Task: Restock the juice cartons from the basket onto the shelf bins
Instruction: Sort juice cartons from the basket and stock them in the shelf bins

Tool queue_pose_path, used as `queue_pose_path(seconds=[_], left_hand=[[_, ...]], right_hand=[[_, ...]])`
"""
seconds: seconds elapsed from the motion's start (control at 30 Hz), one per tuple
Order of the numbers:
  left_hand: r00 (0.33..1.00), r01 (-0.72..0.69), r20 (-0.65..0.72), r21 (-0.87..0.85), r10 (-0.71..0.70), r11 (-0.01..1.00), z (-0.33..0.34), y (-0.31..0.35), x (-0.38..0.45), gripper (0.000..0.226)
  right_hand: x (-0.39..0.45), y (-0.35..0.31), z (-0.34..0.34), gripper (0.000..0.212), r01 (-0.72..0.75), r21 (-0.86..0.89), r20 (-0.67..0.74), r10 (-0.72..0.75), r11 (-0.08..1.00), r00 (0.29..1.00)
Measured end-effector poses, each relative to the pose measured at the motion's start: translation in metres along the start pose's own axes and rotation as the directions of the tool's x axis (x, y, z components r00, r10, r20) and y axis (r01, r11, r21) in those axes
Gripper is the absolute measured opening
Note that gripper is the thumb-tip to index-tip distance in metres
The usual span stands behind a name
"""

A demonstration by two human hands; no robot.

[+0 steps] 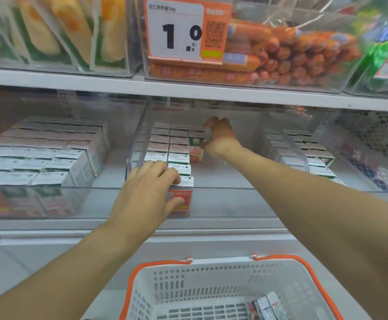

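I take the middle bin (137, 132), the clear one on the lower shelf, as my landmark. Left of it: a second clear bin (77, 188) packed with juice cartons (49, 158), white tops up. Left hand (146, 192) sits at the middle bin's front left corner, fingers (163, 169) curled over the top of the front carton (181, 195), thumb on its orange face, so holding it. Behind that carton, rows of cartons (169, 144) fill the left part of the middle bin to its back. Right hand (218, 137) is deep in the same bin at the back right of those rows, pinching an upright carton (196, 146), green and orange print showing. Right of the middle bin: third bin (303, 155), more cartons, partly blurred. Above the middle bin: upper shelf with sausages (292, 54) and a price tag (186, 31). Below it: white basket (188, 287) with orange handles; a few cartons (267, 308) lie in its right corner.
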State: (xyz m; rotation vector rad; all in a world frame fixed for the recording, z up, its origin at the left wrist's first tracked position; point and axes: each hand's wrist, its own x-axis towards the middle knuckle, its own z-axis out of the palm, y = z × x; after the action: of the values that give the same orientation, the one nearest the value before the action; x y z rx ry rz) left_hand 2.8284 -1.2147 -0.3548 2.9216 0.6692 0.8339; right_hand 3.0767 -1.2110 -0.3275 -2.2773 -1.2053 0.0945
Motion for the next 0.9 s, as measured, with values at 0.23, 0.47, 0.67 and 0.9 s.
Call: queue_pose_path(seconds=[0.23,0.47,0.67,0.9], left_hand=[[0.987,-0.106,-0.142,-0.201,0.078,0.974,-0.015,0.047,-0.001,0.026],[0.943,0.017,0.313,-0.382,0.112,0.924,0.040,0.139,-0.029,0.007],[0.555,0.190,0.819,-0.293,0.144,0.937,0.133,0.170,-0.119,0.021],[0.352,0.502,0.936,-0.208,0.021,0.839,0.213,0.180,-0.216,0.055]], right_hand=[[-0.142,0.019,-0.075,0.012,0.326,0.255,-0.211,-0.277,0.910,0.938],[-0.262,0.123,-0.046,0.017,0.189,0.194,0.164,-0.222,0.963,0.961],[-0.342,0.237,0.009,0.017,-0.029,-0.075,0.646,0.071,0.997,0.760],[-0.407,0.279,0.061,0.050,-0.038,-0.207,0.833,0.197,0.978,0.517]])
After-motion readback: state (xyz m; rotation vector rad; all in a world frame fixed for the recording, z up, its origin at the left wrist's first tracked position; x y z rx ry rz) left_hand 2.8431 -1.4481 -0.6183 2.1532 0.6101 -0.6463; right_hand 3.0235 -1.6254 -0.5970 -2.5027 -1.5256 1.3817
